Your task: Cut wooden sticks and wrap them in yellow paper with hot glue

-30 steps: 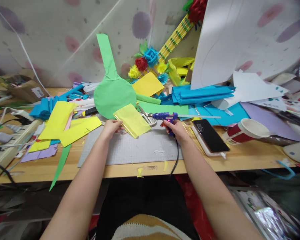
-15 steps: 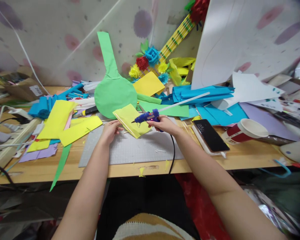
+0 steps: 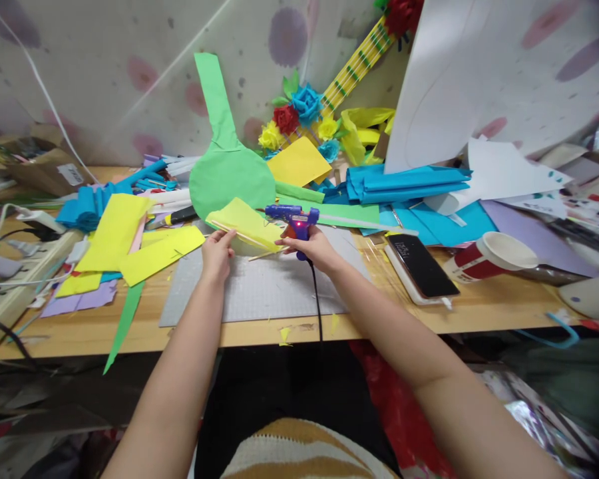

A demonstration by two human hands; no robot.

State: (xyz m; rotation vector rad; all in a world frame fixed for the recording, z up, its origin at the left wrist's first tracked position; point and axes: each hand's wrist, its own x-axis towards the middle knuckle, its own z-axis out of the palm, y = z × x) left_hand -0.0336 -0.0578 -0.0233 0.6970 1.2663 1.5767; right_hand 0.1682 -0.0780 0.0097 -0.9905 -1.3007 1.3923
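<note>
My right hand (image 3: 312, 249) is closed around a blue hot glue gun (image 3: 292, 216) with its red light lit and a long white glue stick (image 3: 364, 223) out of the back. The gun's nozzle points left, over a yellow folded paper piece (image 3: 247, 223). My left hand (image 3: 218, 253) pinches the left end of that paper, along an edge with a thin stick-like strip. Under both hands lies a grey cutting mat (image 3: 274, 296). Just behind the yellow paper is a green paper disc (image 3: 229, 179) with a long handle-shaped strip leaning on the wall.
Yellow paper sheets (image 3: 112, 233) and a power strip (image 3: 34, 293) lie at left. To the right are a phone (image 3: 424, 263), a paper cup (image 3: 494, 256) and blue paper rolls (image 3: 409, 183). A flower-decorated paper guitar (image 3: 359, 63) leans at the back. The glue gun's cord (image 3: 318, 299) hangs over the front edge.
The yellow paper has tilted and shifted left, with my left hand now pinching its edge. The glue gun has turned level, and its glue stick now slopes down to the right.
</note>
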